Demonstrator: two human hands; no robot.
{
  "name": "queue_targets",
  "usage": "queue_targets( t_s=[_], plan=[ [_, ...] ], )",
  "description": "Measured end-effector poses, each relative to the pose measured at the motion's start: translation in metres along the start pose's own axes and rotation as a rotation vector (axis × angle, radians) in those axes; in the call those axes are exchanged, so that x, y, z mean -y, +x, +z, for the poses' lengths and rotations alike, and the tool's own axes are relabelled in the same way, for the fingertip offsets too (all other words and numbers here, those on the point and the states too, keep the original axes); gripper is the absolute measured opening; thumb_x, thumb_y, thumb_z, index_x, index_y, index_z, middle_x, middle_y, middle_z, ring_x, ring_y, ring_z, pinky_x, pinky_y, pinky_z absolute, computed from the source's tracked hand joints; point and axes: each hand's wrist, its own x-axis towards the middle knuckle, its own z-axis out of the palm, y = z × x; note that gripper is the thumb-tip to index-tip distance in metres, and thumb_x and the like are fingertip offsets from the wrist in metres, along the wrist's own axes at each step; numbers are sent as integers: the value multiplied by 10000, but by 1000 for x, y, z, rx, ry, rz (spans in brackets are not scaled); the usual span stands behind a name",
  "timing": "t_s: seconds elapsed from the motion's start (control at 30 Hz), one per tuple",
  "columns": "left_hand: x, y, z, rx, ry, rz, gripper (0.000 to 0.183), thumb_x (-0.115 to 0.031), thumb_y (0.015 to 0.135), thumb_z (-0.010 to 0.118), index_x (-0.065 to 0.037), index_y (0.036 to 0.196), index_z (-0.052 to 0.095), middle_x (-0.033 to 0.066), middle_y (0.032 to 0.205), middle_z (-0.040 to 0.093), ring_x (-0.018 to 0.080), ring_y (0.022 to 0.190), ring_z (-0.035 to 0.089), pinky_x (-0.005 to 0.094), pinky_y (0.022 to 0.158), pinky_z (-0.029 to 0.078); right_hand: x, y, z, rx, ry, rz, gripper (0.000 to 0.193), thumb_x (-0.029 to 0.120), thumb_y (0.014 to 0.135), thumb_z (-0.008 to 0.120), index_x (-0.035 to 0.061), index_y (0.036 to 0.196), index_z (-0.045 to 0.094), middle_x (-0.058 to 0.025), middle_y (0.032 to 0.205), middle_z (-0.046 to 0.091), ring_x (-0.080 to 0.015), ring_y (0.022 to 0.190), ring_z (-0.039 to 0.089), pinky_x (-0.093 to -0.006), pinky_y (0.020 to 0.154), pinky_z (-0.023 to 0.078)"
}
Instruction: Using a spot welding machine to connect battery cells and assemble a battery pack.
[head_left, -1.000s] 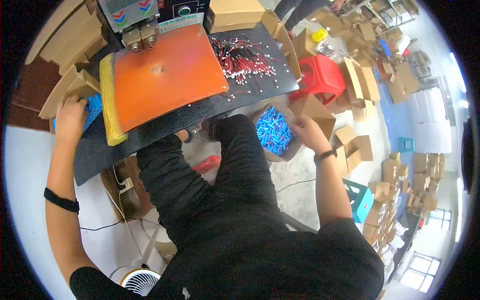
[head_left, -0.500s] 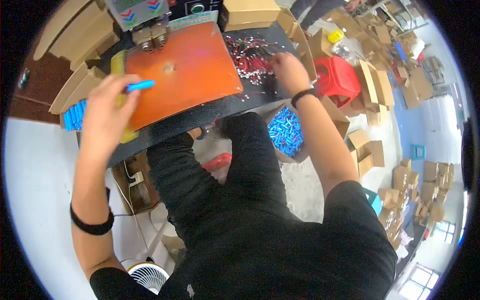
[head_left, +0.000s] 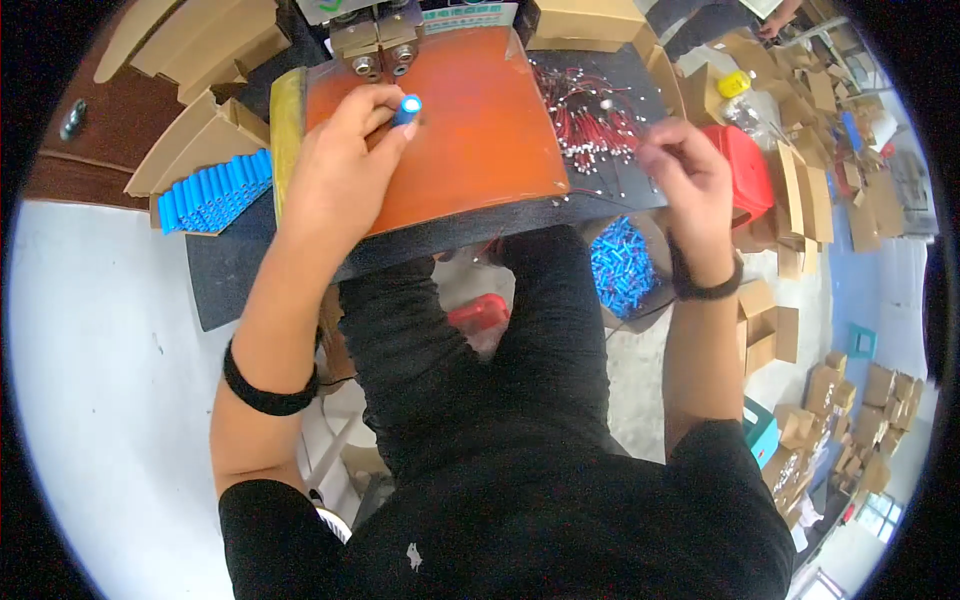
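My left hand [head_left: 340, 170] pinches a blue cylindrical battery cell [head_left: 404, 112] between thumb and fingers, over the orange mat [head_left: 480, 130]. One bright round end of the cell faces up toward me. Just beyond that hand are the two metal electrode holders [head_left: 385, 50] of a bench machine. My right hand [head_left: 692, 175] is at the right edge of a heap of red and black wire leads with white ends [head_left: 595, 135]. Its thumb and fingertips are together, slightly blurred, and what they pinch cannot be made out.
Rows of blue cells [head_left: 215, 195] lie in a cardboard tray on the left. A carton of loose blue cells [head_left: 622, 268] stands below the table's right edge. A red plastic stool [head_left: 745, 180] and open cartons [head_left: 800, 200] are farther right. Yellow material [head_left: 288, 120] edges the mat.
The view has shifted. My left hand has carried the cell rightward over the mat and turned its end upward. My right hand has drawn back from the wire heap to its right edge.
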Motion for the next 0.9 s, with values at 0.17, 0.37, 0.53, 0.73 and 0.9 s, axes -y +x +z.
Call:
queue_targets(
  t_s=[0.17, 0.37, 0.53, 0.73, 0.9],
  plan=[
    [7, 4, -6, -24, 253, 229, 257, -104, 848, 667, 1, 1074, 609, 123, 860, 665, 221, 784, 646, 315, 727, 500, 6, -2, 55, 109, 348, 137, 46, 22, 837, 633, 15, 874, 607, 26, 832, 582, -50, 771, 513, -205, 686, 414],
    [4, 3, -5, 3, -43, -84, 300, -120, 832, 683, 23, 1088, 619, 103, 827, 650, 158, 747, 610, 280, 694, 489, 2, 11, 69, 117, 81, 12, 49, -12, 799, 605, 7, 838, 583, -21, 833, 589, -110, 760, 539, -240, 685, 413],
    [-3, 4, -7, 38, 34, -179, 336, -103, 844, 697, 19, 1144, 605, 40, 918, 668, 90, 815, 573, 228, 767, 463, 9, 19, 72, 141, -217, -199, 86, -46, 744, 604, 0, 808, 567, -43, 791, 581, -155, 741, 543, -264, 682, 422],
    [-6, 3, -7, 20, 2, -156, 350, -113, 843, 701, 18, 1153, 603, 48, 933, 676, 96, 814, 590, 237, 774, 468, 15, 30, 70, 142, -446, -393, 121, 8, 689, 667, 43, 759, 574, -72, 752, 597, -262, 717, 578, -335, 673, 462],
    [-8, 5, -6, 7, 13, -135, 306, -111, 844, 675, 24, 1110, 603, 74, 910, 676, 129, 801, 612, 262, 760, 485, 17, 36, 68, 163, -526, -483, 116, 27, 690, 666, 49, 754, 572, -76, 743, 581, -273, 717, 571, -343, 676, 457]
  ],
)
